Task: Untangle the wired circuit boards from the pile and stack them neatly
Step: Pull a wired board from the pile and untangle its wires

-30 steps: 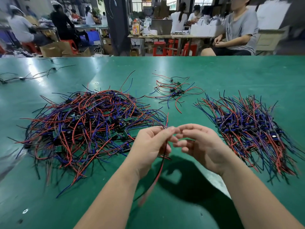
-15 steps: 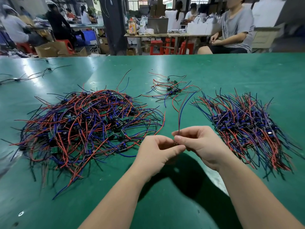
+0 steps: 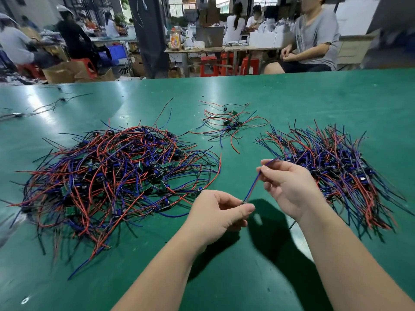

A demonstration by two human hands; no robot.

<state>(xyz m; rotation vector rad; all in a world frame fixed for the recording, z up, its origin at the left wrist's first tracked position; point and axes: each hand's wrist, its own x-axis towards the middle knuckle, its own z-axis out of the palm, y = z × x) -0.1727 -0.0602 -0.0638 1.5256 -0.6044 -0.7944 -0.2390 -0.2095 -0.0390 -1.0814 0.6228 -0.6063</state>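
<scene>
Thumb and forefinger of my left hand [image 3: 215, 214] pinch one wired circuit board [image 3: 244, 202], which is mostly hidden by the fingertips. I hold it just above the green table [image 3: 314, 97], low in the middle of my view. Its blue wire [image 3: 252, 187] runs straight up and to the right into my right hand [image 3: 289, 189]. That hand is closed on the wire near its far end, and the tip pokes out towards the right-hand heap [image 3: 332, 167], where the leads lie roughly the same way. The big tangled pile [image 3: 112, 173] of red, blue and black leads sits just left of my left hand. A small cluster [image 3: 229, 124] lies farther back, between the two.
</scene>
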